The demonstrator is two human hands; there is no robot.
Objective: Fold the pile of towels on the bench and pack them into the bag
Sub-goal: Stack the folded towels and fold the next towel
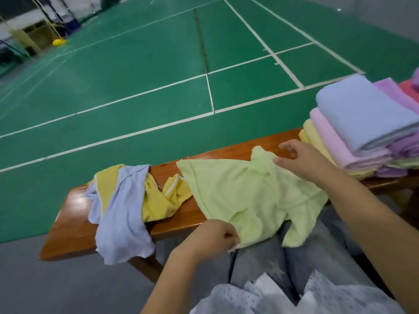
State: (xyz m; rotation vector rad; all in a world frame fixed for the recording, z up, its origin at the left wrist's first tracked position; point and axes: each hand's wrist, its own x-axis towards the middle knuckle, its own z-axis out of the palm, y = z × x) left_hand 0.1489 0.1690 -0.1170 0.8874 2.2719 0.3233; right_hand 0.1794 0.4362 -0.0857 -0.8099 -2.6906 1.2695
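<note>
The bench (74,230) at lower left is varnished wood — glossy, catching light. The pale green towel (249,196) at centre is soft, matt terry cloth, as is the folded stack (362,132) at right. The thin lilac cloth (120,220) looks smoother. Court floor (136,75) — faintly sheened green.

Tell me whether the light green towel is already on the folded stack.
No, the light green towel lies spread on the bench, apart from the folded stack.
</note>
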